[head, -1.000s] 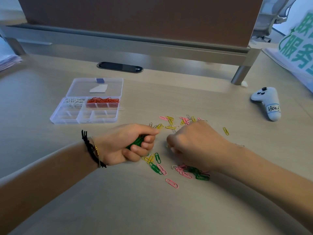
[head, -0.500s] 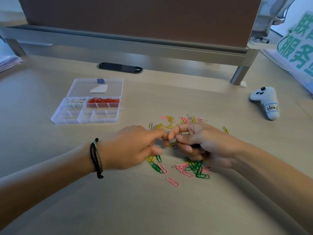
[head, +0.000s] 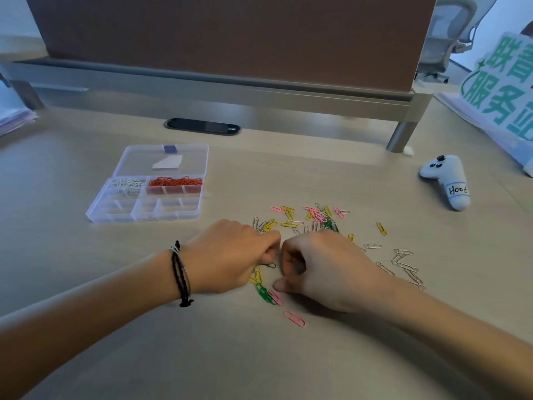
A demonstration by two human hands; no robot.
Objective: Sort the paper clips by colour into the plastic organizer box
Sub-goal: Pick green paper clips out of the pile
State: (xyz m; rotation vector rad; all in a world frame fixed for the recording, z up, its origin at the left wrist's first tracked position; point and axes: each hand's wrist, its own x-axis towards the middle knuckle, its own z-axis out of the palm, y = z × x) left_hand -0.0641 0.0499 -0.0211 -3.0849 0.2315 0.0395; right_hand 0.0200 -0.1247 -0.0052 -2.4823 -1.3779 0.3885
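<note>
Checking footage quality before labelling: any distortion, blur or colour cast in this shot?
Head view: wide-angle bending curves the desk divider rail; a cool bluish cast dims the desk; paper clips stay sharp, and both hands cast soft shadows.

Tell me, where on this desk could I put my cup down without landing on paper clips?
Bare desk lies near the person, below both arms, and left of the organizer box. Also free: between the box and the white controller. Crowded: around both hands, where loose paper clips scatter.
</note>
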